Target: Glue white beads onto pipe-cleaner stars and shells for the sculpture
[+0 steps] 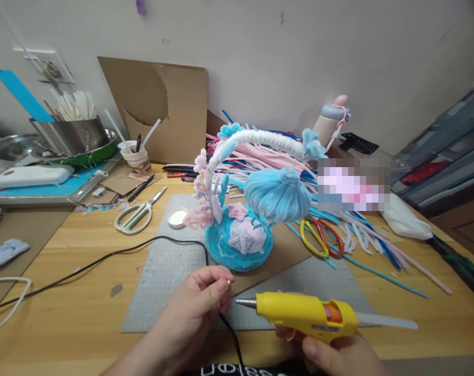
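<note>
Left hand [201, 298]: one small white bead [229, 282] is pinched between the fingers [214, 273], closed tightly. Right hand [339, 356]: one yellow glue gun [299, 313] is gripped, fingers curled; its nozzle [246, 303] is held near the bead. Beyond, two starfish [243, 242] are borne on one blue base [217, 246].

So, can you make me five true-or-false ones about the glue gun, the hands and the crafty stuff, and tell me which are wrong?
1. The right hand holds a yellow glue gun. True.
2. The left hand is empty. False: it pinches a tiny whitish thing.
3. The pale green scissors stand in a cup. False: they lie on the wooden table.
4. The nozzle points toward the left hand. True.
5. A white arch curves above the blue shell. True.
</note>
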`<action>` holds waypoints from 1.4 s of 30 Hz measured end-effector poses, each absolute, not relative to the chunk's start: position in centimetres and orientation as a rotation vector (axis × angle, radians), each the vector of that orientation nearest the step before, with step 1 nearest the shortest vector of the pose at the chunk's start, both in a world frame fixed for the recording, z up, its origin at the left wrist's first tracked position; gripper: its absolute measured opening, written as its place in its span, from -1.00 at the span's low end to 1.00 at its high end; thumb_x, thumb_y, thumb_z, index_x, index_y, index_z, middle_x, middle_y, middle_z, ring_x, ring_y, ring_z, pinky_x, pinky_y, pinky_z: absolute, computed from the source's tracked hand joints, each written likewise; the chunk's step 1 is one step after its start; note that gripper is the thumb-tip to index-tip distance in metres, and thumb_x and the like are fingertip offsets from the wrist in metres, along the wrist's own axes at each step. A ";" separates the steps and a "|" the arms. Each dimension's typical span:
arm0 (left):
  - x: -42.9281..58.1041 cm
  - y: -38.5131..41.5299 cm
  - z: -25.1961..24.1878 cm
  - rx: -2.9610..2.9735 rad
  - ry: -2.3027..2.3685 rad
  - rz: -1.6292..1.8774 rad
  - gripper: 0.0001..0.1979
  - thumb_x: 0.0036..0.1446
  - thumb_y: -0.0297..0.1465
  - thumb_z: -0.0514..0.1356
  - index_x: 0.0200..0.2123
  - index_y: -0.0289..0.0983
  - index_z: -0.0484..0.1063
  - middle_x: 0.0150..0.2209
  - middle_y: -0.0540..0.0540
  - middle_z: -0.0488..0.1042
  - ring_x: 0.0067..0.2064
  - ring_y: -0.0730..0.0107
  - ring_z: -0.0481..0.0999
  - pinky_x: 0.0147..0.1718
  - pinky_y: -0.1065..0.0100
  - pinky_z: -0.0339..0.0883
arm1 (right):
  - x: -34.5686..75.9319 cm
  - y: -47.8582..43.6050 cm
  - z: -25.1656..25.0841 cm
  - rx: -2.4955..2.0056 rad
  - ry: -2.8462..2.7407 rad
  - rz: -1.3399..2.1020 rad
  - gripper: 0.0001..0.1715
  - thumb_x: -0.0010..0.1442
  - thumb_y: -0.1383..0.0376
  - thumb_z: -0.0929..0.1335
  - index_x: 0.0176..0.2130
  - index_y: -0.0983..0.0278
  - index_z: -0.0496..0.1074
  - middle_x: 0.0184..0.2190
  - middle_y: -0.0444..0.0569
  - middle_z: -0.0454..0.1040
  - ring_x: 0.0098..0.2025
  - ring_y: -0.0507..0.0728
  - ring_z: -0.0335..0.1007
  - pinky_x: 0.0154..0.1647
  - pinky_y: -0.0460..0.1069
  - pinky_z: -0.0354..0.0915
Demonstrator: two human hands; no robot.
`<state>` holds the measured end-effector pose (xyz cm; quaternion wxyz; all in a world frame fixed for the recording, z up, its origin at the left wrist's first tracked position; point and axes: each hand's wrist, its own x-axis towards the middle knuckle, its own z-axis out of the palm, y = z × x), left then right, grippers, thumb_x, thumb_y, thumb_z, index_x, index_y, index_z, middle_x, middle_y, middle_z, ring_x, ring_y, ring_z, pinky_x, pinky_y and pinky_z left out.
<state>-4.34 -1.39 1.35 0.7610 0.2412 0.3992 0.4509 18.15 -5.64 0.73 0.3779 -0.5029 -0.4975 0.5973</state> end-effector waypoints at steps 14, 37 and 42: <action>-4.4 -1.7 -0.5 0.556 0.792 1.020 -0.84 -0.13 -0.30 0.43 -0.48 -0.21 0.55 -0.45 0.06 0.28 -0.51 0.61 0.18 -0.53 0.50 0.05 | 17.9 -3.6 0.8 -1.060 -1.512 1.435 -0.68 0.08 -0.12 0.37 -0.31 -0.03 0.55 -0.42 -0.11 0.50 -0.38 0.17 0.45 -0.33 0.02 0.44; -4.7 -2.0 -0.1 0.704 0.840 1.067 -0.87 -0.14 -0.24 0.43 -0.52 -0.12 0.60 -0.45 0.04 0.29 -0.44 0.51 0.23 -0.44 0.43 0.09 | 17.6 -2.9 1.4 -1.006 -1.721 1.440 -0.51 0.17 -0.14 0.27 -0.31 0.18 0.48 -0.45 -0.07 0.41 -0.44 0.12 0.37 -0.45 -0.05 0.31; -4.6 -2.1 -0.1 0.697 0.831 1.064 -0.86 -0.16 -0.23 0.44 -0.53 -0.12 0.60 -0.46 0.04 0.30 -0.45 0.52 0.24 -0.45 0.44 0.10 | 17.9 -3.3 0.7 -0.988 -1.731 1.392 -0.57 0.16 -0.11 0.28 -0.30 0.14 0.48 -0.47 -0.08 0.42 -0.44 0.15 0.40 -0.44 -0.02 0.36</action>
